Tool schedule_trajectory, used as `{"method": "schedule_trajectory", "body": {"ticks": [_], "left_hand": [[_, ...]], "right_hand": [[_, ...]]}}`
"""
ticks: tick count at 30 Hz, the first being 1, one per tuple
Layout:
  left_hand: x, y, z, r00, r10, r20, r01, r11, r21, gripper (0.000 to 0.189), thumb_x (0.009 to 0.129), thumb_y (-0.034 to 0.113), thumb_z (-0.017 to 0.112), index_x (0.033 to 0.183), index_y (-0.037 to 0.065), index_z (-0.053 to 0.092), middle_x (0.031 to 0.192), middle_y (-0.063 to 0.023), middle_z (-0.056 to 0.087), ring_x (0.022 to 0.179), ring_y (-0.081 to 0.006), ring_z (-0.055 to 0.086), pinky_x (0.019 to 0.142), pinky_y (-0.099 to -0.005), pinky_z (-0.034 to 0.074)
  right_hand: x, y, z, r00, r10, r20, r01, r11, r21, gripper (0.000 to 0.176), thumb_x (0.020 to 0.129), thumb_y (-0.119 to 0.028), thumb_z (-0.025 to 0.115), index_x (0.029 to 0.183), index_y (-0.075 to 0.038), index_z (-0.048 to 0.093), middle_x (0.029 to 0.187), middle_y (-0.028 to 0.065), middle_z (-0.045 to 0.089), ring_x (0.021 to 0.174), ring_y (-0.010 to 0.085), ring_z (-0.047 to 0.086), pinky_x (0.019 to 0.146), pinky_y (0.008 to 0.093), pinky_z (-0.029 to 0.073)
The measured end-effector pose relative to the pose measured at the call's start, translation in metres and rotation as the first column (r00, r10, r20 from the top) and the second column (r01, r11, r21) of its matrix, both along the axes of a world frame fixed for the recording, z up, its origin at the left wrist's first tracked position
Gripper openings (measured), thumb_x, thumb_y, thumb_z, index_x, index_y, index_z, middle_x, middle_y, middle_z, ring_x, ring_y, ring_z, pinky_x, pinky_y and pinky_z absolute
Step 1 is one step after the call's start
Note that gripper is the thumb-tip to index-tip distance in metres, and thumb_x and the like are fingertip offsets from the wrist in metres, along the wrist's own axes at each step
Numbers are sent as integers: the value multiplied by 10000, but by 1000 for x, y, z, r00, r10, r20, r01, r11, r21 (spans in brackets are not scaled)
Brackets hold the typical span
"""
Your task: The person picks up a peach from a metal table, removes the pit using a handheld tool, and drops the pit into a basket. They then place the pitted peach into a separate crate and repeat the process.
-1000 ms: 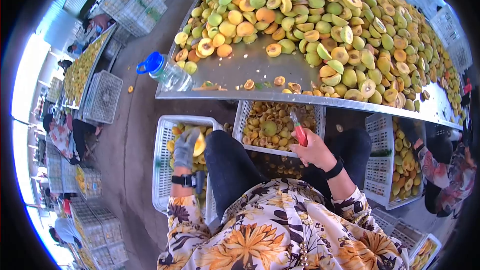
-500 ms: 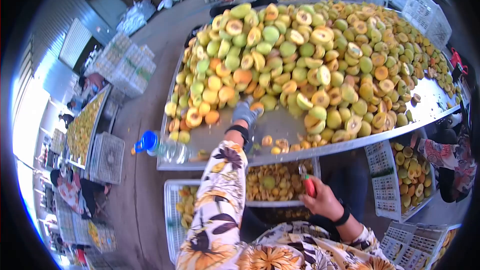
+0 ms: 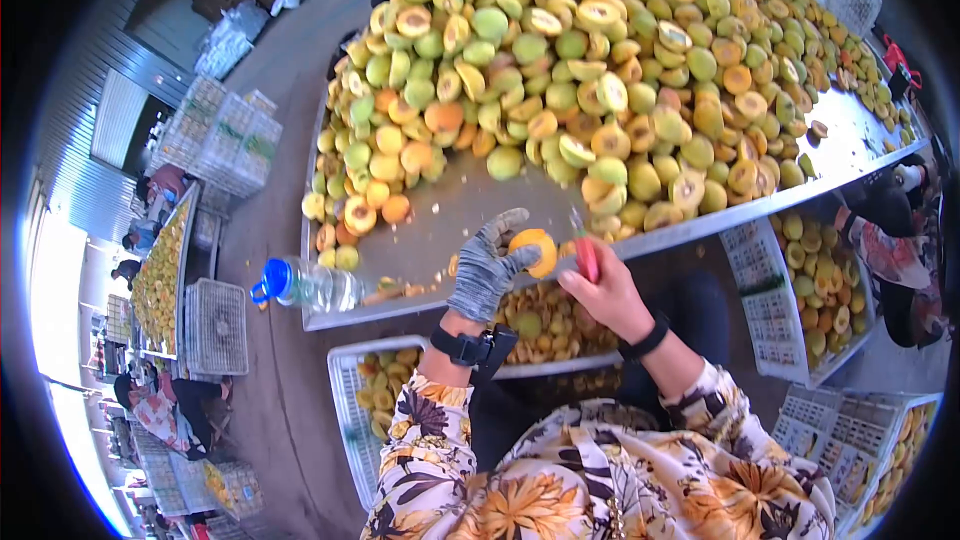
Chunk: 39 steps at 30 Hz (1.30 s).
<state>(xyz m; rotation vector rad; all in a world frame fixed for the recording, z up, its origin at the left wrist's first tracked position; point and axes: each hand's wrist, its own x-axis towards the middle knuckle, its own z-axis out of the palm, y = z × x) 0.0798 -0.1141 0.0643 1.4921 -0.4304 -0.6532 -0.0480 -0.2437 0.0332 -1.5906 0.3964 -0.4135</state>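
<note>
My left hand (image 3: 482,275), in a grey glove, grips an orange-yellow peach half (image 3: 541,251) above the table's near edge. Close by on the right, my bare right hand (image 3: 612,298) is closed around a red-handled knife (image 3: 586,258), its thin metal end pointing up and away from me. The knife and the peach half look slightly apart. Beyond both hands, a big heap of green and yellow peaches (image 3: 560,80), many of them halved, covers much of the metal table (image 3: 470,202). Under the near edge, a crate of cut fruit (image 3: 545,325) is partly hidden by my hands.
A blue-capped water bottle (image 3: 318,285) lies at the table's left corner. White crates of fruit stand to my lower left (image 3: 348,380) and right (image 3: 765,305). Another person's patterned sleeve (image 3: 885,240) shows at the far right. Stacked crates (image 3: 215,145) stand at the left.
My left hand has come back from the heap toward me, now with a peach half in it. My right hand has risen with the knife to meet it. The view has tilted down.
</note>
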Motion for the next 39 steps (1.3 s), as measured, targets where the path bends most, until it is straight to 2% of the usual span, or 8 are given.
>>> {"method": "schedule_trajectory", "body": {"ticks": [1,2,6,8,10,11,21,39], "left_hand": [[-17,4,-1,1000,-20,-4,20,992,-125,418,734,101,706,1112,13,550,1049,-73,593,911,-137,561,780,-262,472],[-31,8,-2,1000,-14,-24,11,993,-119,418,734,101,706,1112,13,550,1049,-73,593,911,-137,561,780,-262,472],[-64,24,-25,984,178,-28,-180,961,-211,338,855,297,576,1068,36,567,953,-41,594,883,-136,564,731,-264,482],[-75,31,-36,886,170,-431,-314,905,-287,409,873,434,500,984,47,573,908,-39,590,830,-144,576,716,-275,489],[-79,32,-35,864,251,-436,-375,898,-228,478,861,524,457,952,66,559,888,-47,590,784,-147,581,695,-274,494],[-76,35,-42,862,319,-393,-426,877,-223,487,860,530,453,974,68,553,891,-46,590,788,-148,582,698,-275,495],[-96,49,-36,920,389,45,-367,896,-252,463,918,401,435,1168,17,502,1071,-65,530,950,-143,497,851,-283,399],[-105,43,-27,924,314,-220,-376,853,-362,230,864,278,565,891,49,563,795,-79,606,662,-191,605,609,-295,528]], "right_hand": [[-2,9,29,993,104,-58,-84,957,279,502,765,-204,673,1157,11,444,776,65,563,571,97,527,499,237,440],[4,17,22,993,116,30,-119,977,176,470,785,-157,655,1161,6,425,707,32,541,518,63,510,395,203,389],[-9,39,24,979,203,39,-196,854,483,488,786,-172,661,1163,3,406,668,39,551,519,106,538,420,249,416],[-13,48,21,968,249,15,-221,829,513,490,780,-174,666,1157,2,406,669,70,570,520,152,565,451,283,439],[-15,55,11,985,80,152,-14,918,-395,477,769,-175,666,1128,6,411,693,174,587,584,315,601,526,358,462],[-20,58,16,995,55,85,-19,926,-377,406,762,-166,657,1058,13,444,713,243,565,677,422,576,559,394,460],[-63,84,19,964,214,-161,-255,915,-312,232,753,-110,623,850,18,456,626,244,540,613,413,560,532,425,431],[-84,101,20,932,269,-244,-319,927,-196,235,726,-45,549,893,49,412,615,257,520,637,449,544,539,439,423]]}}
